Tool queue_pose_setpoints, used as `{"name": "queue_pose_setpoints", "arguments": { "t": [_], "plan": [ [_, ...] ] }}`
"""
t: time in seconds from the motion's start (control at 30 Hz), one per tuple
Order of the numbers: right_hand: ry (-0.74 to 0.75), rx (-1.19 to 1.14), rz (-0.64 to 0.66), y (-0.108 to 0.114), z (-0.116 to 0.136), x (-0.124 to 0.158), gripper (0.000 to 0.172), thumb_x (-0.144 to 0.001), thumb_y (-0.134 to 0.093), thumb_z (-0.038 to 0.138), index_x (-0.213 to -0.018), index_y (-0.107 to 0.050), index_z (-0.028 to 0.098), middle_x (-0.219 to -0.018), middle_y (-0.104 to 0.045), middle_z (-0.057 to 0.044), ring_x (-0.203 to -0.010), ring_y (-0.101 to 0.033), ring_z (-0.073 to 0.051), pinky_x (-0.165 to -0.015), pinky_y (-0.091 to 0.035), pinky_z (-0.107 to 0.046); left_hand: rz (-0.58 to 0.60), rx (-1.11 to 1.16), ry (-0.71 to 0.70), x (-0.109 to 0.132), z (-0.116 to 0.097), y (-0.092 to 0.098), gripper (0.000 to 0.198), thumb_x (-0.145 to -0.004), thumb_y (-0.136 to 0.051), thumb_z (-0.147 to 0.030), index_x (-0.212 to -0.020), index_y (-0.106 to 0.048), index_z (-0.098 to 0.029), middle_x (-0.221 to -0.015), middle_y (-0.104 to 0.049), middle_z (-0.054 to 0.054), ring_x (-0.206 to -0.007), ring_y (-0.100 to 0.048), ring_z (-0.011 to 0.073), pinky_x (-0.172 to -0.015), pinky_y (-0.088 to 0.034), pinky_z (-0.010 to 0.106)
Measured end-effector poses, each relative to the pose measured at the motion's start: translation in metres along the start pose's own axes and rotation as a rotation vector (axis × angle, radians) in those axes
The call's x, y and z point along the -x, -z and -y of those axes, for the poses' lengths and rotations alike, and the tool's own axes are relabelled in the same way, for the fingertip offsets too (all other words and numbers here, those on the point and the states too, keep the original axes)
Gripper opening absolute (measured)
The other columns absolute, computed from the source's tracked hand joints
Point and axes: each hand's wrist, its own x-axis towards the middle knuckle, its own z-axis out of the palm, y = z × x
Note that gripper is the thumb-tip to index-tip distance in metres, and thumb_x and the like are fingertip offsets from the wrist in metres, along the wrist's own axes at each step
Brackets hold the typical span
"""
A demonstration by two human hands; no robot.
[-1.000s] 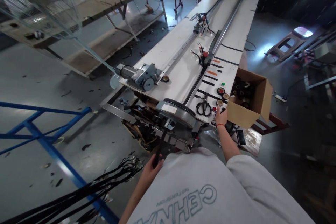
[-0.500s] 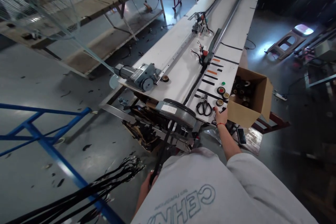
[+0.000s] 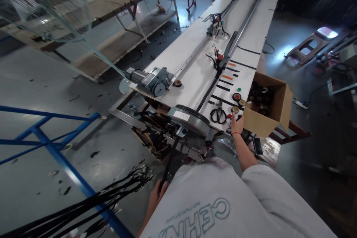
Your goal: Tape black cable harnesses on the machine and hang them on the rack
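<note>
My left hand [image 3: 158, 193], low and beside my shirt, is closed around a black cable bundle [image 3: 170, 161] that runs up toward the round metal wheel [image 3: 189, 119]. At the near right corner of the white table [image 3: 178, 98], my right hand [image 3: 237, 123] is next to a red button [image 3: 229, 116] and just below a tape roll [image 3: 235, 110]. Its fingers are partly bent and too small to read; whether it holds anything cannot be made out. Black-handled scissors [image 3: 218, 115] lie to its left.
A cardboard box [image 3: 259, 122] of dark rolls stands right of the table. The motor assembly [image 3: 156, 81] sits at the table's left corner. Blue metal tubing [image 3: 67, 171] and hanging black harnesses [image 3: 92, 208] are at the left. A phone [image 3: 257, 146] lies below the box.
My right hand has drawn back slightly from the red button, which now shows. The view has shifted a little. My left hand still grips the bundle.
</note>
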Motion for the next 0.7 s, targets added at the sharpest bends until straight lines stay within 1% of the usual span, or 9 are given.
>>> {"name": "queue_pose_setpoints", "arguments": {
  "t": [0.07, 0.13, 0.27, 0.37, 0.43, 0.5, 0.57, 0.63, 0.7],
  "plan": [
    [-0.011, 0.009, 0.001, 0.000, 0.000, -0.001, 0.081, -0.081, -0.053, 0.067, -0.140, -0.042, 0.012, -0.136, -0.054, -0.020, -0.122, -0.053, -0.037, -0.101, -0.041, -0.045, -0.039, 0.050, 0.000, -0.003, 0.002, -0.001, 0.056, -0.073, -0.039, -0.074, -0.087, -0.067, -0.028, -0.087, -0.075, 0.006, -0.098, -0.069, 0.0369, -0.083, -0.058, 0.041],
    [-0.031, 0.028, 0.000, -0.001, 0.000, -0.002, 0.082, -0.078, -0.060, 0.065, -0.138, -0.044, 0.012, -0.132, -0.057, -0.021, -0.117, -0.056, -0.037, -0.099, -0.042, -0.045, -0.029, 0.056, 0.008, -0.003, 0.006, -0.004, 0.056, -0.071, -0.042, -0.076, -0.085, -0.067, -0.028, -0.084, -0.075, 0.004, -0.094, -0.070, 0.0365, -0.079, -0.059, 0.039],
    [-0.042, 0.060, 0.004, -0.001, 0.000, -0.002, 0.080, -0.079, -0.062, 0.062, -0.139, -0.043, 0.012, -0.128, -0.059, -0.021, -0.113, -0.058, -0.037, -0.095, -0.044, -0.045, -0.063, 0.082, 0.039, -0.001, 0.016, -0.008, 0.059, -0.073, -0.040, -0.077, -0.088, -0.068, -0.027, -0.083, -0.074, 0.004, -0.090, -0.070, 0.0346, -0.074, -0.058, 0.036],
    [-0.032, 0.054, 0.004, -0.001, 0.001, -0.002, 0.077, -0.080, -0.062, 0.061, -0.137, -0.044, 0.013, -0.127, -0.060, -0.021, -0.112, -0.059, -0.036, -0.095, -0.044, -0.044, -0.066, 0.070, 0.018, -0.004, 0.021, -0.009, 0.062, -0.072, -0.038, -0.080, -0.082, -0.066, -0.026, -0.078, -0.073, 0.006, -0.085, -0.070, 0.0355, -0.071, -0.058, 0.037],
    [-0.036, 0.048, 0.001, -0.001, 0.001, -0.002, 0.077, -0.080, -0.062, 0.061, -0.137, -0.045, 0.013, -0.126, -0.060, -0.020, -0.111, -0.059, -0.036, -0.095, -0.044, -0.045, -0.083, 0.046, -0.006, -0.010, 0.021, -0.008, 0.065, -0.072, -0.037, -0.082, -0.081, -0.066, -0.024, -0.078, -0.073, 0.008, -0.085, -0.070, 0.0365, -0.072, -0.058, 0.038],
    [-0.044, 0.041, -0.003, -0.002, 0.001, -0.002, 0.077, -0.079, -0.063, 0.061, -0.137, -0.045, 0.013, -0.125, -0.061, -0.020, -0.111, -0.059, -0.035, -0.095, -0.044, -0.045, -0.133, 0.044, -0.021, -0.017, 0.017, -0.007, 0.070, -0.071, -0.035, -0.084, -0.084, -0.066, -0.023, -0.084, -0.074, 0.011, -0.091, -0.070, 0.0378, -0.077, -0.058, 0.040],
    [-0.058, 0.032, -0.002, -0.001, 0.001, -0.003, 0.078, -0.078, -0.063, 0.060, -0.137, -0.045, 0.012, -0.126, -0.060, -0.021, -0.111, -0.059, -0.036, -0.096, -0.044, -0.046, -0.161, 0.052, -0.024, -0.024, 0.008, -0.007, 0.073, -0.068, -0.034, -0.086, -0.086, -0.066, -0.022, -0.091, -0.075, 0.014, -0.098, -0.069, 0.0387, -0.082, -0.057, 0.041],
    [-0.059, 0.028, 0.017, 0.002, 0.003, -0.002, 0.080, -0.078, -0.063, 0.058, -0.138, -0.043, 0.009, -0.127, -0.058, -0.023, -0.114, -0.057, -0.037, -0.098, -0.043, -0.046, -0.148, 0.063, -0.025, -0.029, -0.006, -0.006, 0.071, -0.067, -0.036, -0.085, -0.084, -0.065, -0.022, -0.090, -0.074, 0.014, -0.096, -0.069, 0.0383, -0.082, -0.057, 0.042],
    [0.008, 0.057, -0.003, 0.007, 0.010, 0.001, 0.082, -0.079, -0.064, 0.052, -0.141, -0.039, 0.005, -0.136, -0.050, -0.027, -0.126, -0.048, -0.037, -0.104, -0.038, -0.047, -0.116, 0.097, -0.037, -0.030, -0.022, -0.004, 0.068, -0.069, -0.039, -0.083, -0.081, -0.064, -0.021, -0.086, -0.073, 0.013, -0.090, -0.069, 0.0358, -0.079, -0.057, 0.040]
  ]
}}
